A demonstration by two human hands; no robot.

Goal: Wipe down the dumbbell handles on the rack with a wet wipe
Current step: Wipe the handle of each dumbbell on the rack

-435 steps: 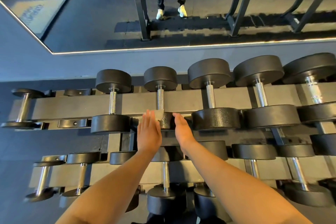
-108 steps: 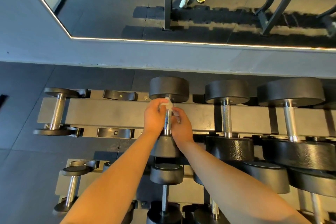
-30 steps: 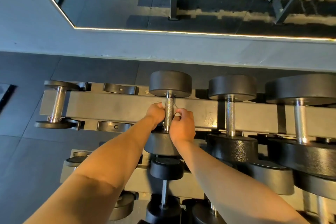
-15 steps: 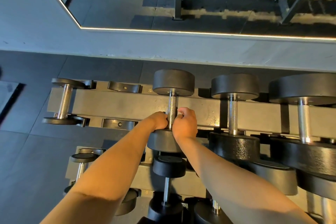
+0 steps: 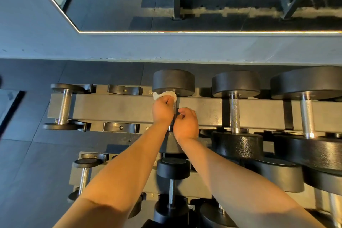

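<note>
A black dumbbell (image 5: 173, 81) lies on the top shelf of the grey rack (image 5: 118, 110). Its chrome handle is almost wholly hidden between my two hands. My left hand (image 5: 162, 111) grips the far part of the handle with a white wet wipe (image 5: 163, 95) bunched in it; the wipe sticks out by the far weight head. My right hand (image 5: 186, 123) is curled round the near part of the same handle, just right of the left hand.
To the right on the top shelf lie two bigger dumbbells (image 5: 235, 113) (image 5: 306, 116), to the left a small one (image 5: 63, 106) and empty cradles (image 5: 124, 89). Lower shelves hold several more dumbbells (image 5: 173, 169). A wall mirror (image 5: 203, 0) stands behind the rack.
My left hand has slid along the handle toward the far weight head, and the wet wipe now shows beyond my fingers. My right hand stays near the handle's near end.
</note>
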